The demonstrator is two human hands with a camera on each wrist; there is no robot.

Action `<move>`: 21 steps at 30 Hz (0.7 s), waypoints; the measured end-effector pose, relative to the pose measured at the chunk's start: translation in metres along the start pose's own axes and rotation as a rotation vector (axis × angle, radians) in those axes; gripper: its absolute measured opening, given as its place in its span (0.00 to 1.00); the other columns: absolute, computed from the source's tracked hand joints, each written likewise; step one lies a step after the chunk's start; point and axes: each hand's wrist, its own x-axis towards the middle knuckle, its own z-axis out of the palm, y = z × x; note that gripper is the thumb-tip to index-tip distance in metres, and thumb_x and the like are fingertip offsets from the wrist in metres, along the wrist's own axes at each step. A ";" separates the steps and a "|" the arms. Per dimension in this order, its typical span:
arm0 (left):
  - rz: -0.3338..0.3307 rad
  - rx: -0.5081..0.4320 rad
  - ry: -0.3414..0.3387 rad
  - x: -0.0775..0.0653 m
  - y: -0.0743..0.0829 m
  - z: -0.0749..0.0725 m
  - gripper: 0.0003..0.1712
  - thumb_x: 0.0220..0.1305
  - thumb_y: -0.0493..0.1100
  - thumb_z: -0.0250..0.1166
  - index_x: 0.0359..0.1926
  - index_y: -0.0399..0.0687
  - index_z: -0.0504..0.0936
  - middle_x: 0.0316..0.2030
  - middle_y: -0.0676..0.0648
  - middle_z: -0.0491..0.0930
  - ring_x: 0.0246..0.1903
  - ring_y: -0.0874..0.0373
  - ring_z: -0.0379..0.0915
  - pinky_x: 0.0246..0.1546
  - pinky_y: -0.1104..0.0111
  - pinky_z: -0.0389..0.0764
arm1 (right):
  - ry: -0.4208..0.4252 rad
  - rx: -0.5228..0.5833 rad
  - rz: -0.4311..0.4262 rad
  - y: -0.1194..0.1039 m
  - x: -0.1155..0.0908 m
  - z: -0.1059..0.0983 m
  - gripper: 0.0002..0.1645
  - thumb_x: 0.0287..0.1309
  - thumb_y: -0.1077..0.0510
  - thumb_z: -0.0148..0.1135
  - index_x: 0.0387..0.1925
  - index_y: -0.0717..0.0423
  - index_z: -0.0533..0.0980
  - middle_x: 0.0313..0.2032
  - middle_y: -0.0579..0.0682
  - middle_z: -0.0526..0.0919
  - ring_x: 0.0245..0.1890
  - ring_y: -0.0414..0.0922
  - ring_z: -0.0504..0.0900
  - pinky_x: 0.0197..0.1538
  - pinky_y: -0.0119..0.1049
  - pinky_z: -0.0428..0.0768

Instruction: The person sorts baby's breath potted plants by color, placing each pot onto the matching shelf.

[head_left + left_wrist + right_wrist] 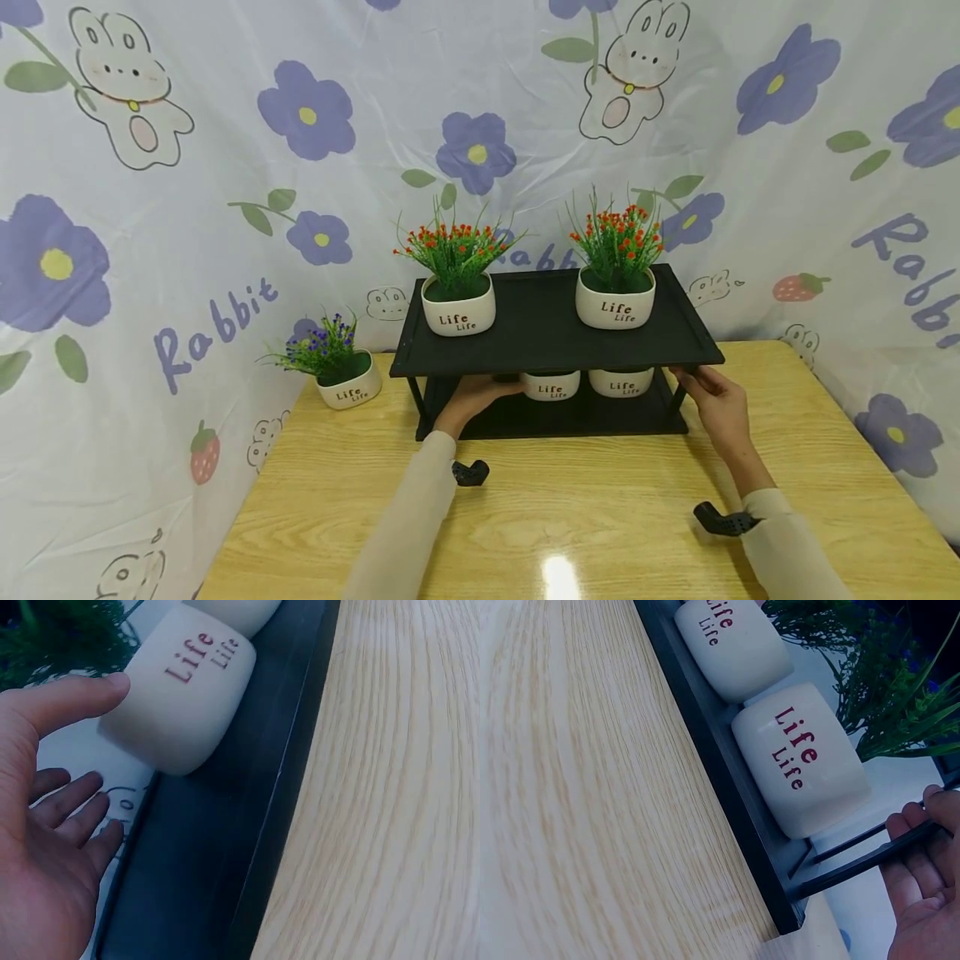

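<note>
A black two-tier shelf (534, 333) stands on the table. My left hand (480, 398) reaches between its tiers, beside a white oval pot (551, 387) lettered "Life". In the left wrist view, the thumb tip (116, 684) overlaps that pot's rim while the other fingers lie relaxed and apart from it. A second white pot (802, 761) stands to its right on the lower tier; the upper tier hides the plants from the head view. At the shelf's right front corner, my right hand (722, 408) curls its fingers around the thin black post (862, 861), just below the upper tier.
Two white pots with red-flowered plants stand on the upper tier, one left (459, 308) and one right (615, 300). A purple-flowered pot (349, 385) sits on the wooden table (585, 492) left of the shelf. A printed cloth (405, 75) hangs close behind.
</note>
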 end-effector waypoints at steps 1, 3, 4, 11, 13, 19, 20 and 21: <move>0.009 0.010 0.004 -0.001 0.000 -0.003 0.44 0.67 0.55 0.76 0.80 0.61 0.69 0.80 0.48 0.67 0.80 0.44 0.60 0.79 0.41 0.63 | -0.004 -0.006 -0.005 0.000 0.000 0.000 0.29 0.78 0.53 0.62 0.71 0.64 0.75 0.48 0.25 0.88 0.53 0.20 0.83 0.56 0.14 0.78; 0.016 0.022 0.025 -0.004 0.000 -0.008 0.42 0.69 0.54 0.75 0.79 0.59 0.70 0.79 0.47 0.68 0.79 0.43 0.62 0.78 0.42 0.64 | -0.005 -0.003 -0.005 0.000 0.000 0.000 0.29 0.78 0.52 0.63 0.71 0.64 0.75 0.48 0.25 0.88 0.53 0.20 0.83 0.56 0.14 0.78; 0.012 0.023 0.039 -0.006 0.001 -0.010 0.41 0.69 0.54 0.74 0.79 0.58 0.71 0.78 0.46 0.69 0.79 0.43 0.63 0.78 0.42 0.65 | -0.004 0.000 -0.004 0.000 0.000 0.000 0.29 0.77 0.52 0.63 0.71 0.64 0.76 0.48 0.25 0.88 0.53 0.20 0.83 0.56 0.14 0.78; 0.086 -0.036 0.142 -0.030 0.021 -0.023 0.29 0.77 0.41 0.67 0.73 0.37 0.74 0.67 0.32 0.78 0.65 0.33 0.78 0.68 0.44 0.79 | -0.003 0.016 0.003 -0.001 0.000 0.000 0.29 0.77 0.52 0.64 0.70 0.63 0.76 0.48 0.26 0.89 0.52 0.21 0.84 0.55 0.14 0.79; 0.128 -0.024 0.165 -0.037 0.026 -0.027 0.23 0.76 0.37 0.66 0.67 0.31 0.78 0.59 0.28 0.82 0.58 0.31 0.82 0.61 0.45 0.84 | -0.004 0.015 0.005 -0.001 0.000 0.000 0.29 0.77 0.52 0.64 0.70 0.63 0.76 0.48 0.27 0.89 0.52 0.21 0.84 0.55 0.14 0.79; 0.212 -0.092 0.124 -0.038 0.009 -0.042 0.17 0.77 0.34 0.65 0.60 0.26 0.81 0.49 0.26 0.85 0.48 0.32 0.87 0.50 0.56 0.90 | -0.005 0.013 -0.015 0.000 0.001 0.000 0.28 0.77 0.53 0.64 0.70 0.64 0.77 0.49 0.28 0.89 0.52 0.22 0.84 0.56 0.15 0.79; 0.227 -0.102 0.127 -0.039 0.007 -0.044 0.17 0.76 0.34 0.65 0.59 0.27 0.82 0.48 0.25 0.86 0.46 0.33 0.88 0.49 0.57 0.91 | -0.007 0.013 -0.019 0.001 0.001 0.000 0.28 0.77 0.53 0.64 0.70 0.64 0.77 0.49 0.27 0.89 0.53 0.22 0.84 0.56 0.15 0.79; 0.241 -0.105 0.126 -0.041 0.005 -0.046 0.16 0.76 0.34 0.66 0.59 0.28 0.83 0.48 0.26 0.86 0.45 0.35 0.89 0.47 0.60 0.91 | -0.006 0.014 -0.019 0.001 0.002 0.000 0.28 0.77 0.53 0.63 0.70 0.64 0.77 0.48 0.27 0.89 0.53 0.22 0.85 0.56 0.15 0.79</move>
